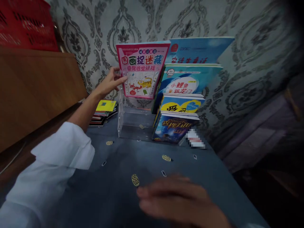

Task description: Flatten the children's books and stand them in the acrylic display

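My left hand (115, 79) is at the left edge of a pink book (144, 71), thumb on its front cover and fingers curled round the side. The book stands upright in the back tier of a clear acrylic book rack (133, 131), whose lower left tiers show bare. Its right half holds a tall blue book (199, 49), a turquoise book (193, 79), several blue-and-yellow books (182, 104) and dark blue books (174, 128) in front. Low in the foreground, my right hand (175, 199) hovers over the table, slightly blurred, fingers stretched out with nothing visible in them.
A stack of small books (105, 109) lies left of the rack. The dark table cover (114, 190) has a scattered pineapple print. A wooden cabinet (35, 91) with a red box (28, 27) on top stands left. Patterned wallpaper (133, 22) rises behind.
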Available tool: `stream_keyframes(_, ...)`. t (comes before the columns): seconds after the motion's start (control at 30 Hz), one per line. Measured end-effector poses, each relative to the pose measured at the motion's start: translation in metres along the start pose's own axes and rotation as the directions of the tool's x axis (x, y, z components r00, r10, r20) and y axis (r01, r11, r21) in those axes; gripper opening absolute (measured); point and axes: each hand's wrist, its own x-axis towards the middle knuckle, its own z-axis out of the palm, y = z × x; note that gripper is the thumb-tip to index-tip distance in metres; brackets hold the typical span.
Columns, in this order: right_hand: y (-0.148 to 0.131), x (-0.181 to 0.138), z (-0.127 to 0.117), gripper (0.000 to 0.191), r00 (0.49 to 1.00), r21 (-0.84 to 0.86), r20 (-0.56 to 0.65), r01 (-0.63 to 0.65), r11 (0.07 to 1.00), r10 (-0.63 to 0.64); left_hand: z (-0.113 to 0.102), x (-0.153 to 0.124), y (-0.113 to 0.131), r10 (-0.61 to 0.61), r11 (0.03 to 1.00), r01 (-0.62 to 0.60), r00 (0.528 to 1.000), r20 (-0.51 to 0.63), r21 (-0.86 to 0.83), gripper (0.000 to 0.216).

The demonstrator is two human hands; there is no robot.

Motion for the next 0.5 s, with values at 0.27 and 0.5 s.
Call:
stream_keyframes(0.27, 0.105, 0.033, 0.040, 0.035, 0.993, 0.006, -0.108, 0.055, 0.998, -0.054, 0.001, -0.065, -0.130, -0.254, 0.620, 0.259, 0.959, -0.123, 0.741, 0.057)
stream_keyframes(0.5, 0.134, 0.037, 0.045, 0.040, 0.996, 0.056, -0.079, 0.037, 0.998, -0.033, 0.015, -0.066, -0.175, -0.293, 0.410, 0.257, 0.946, -0.140, 0.875, 0.048)
